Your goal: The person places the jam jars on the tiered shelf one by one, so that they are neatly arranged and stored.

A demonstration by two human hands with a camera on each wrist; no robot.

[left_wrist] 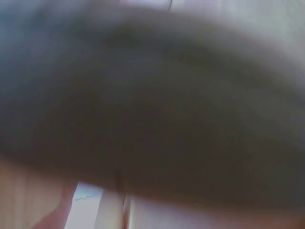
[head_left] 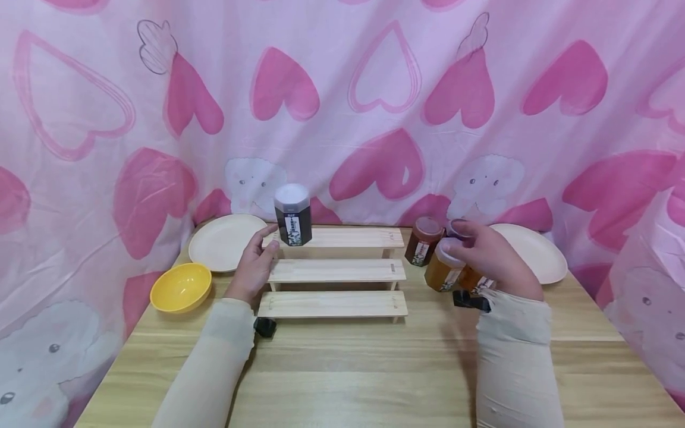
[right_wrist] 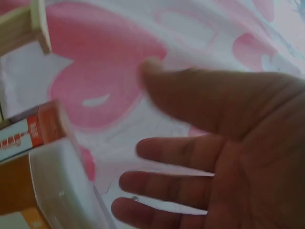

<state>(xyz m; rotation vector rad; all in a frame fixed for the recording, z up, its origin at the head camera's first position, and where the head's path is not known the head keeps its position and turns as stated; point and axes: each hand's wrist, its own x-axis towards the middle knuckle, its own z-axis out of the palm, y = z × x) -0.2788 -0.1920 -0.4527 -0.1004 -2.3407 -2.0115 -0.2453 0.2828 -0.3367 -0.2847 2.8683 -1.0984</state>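
Your right grip (head_left: 497,255), fingers spread and holding nothing, is at the clustered jars (head_left: 440,273) at 1 o'clock; best settle on one, clear of its neighbours. Your left grip (head_left: 254,264) has loosely extended fingers beside the dark jar (head_left: 294,223), upright on the top tier (head_left: 355,238) at 11 o'clock; contact is unclear, so withdraw gently toward 7.

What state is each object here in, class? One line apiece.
Black jar: lidded, upright
Red jar: lidded, upright
Front amber jar: lidded, upright
Two other jars: partly hidden
Yellow bowl: right way up
Left plate: face up
Right plate: face up
Wooden shelves: standing
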